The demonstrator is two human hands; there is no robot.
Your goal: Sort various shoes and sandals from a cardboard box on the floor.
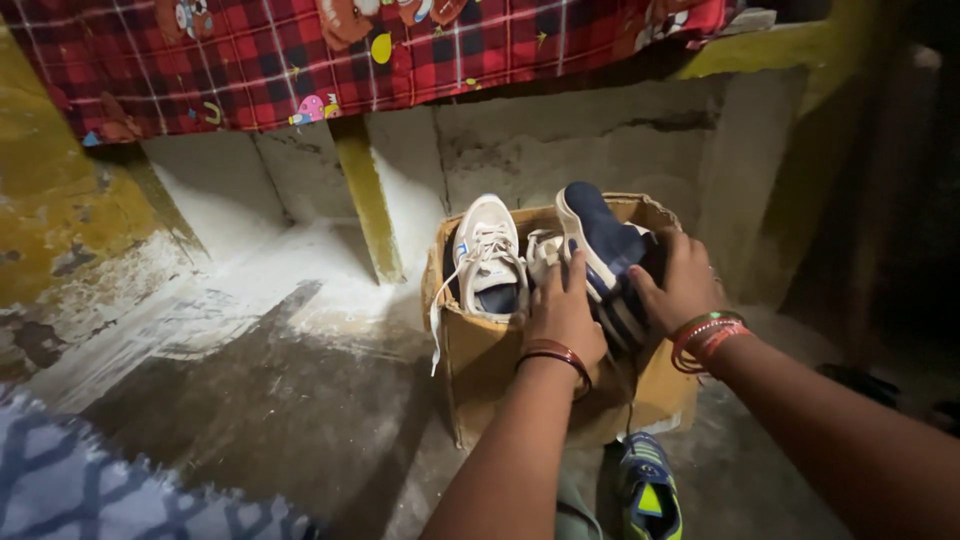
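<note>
While in both hands' grip, navy shoe [606,250]

A bare concrete floor [280,400] carries everything here, dark and stained toward the viewer, pale and dusty toward the wall. An open cardboard box [490,365] stands directly on it. Just in front of the box, nearer the viewer, 1 blue and yellow shoe [648,490] lies on the floor. Well to the left of the box, a blue patterned cloth [110,490] covers the floor's near corner.
</note>
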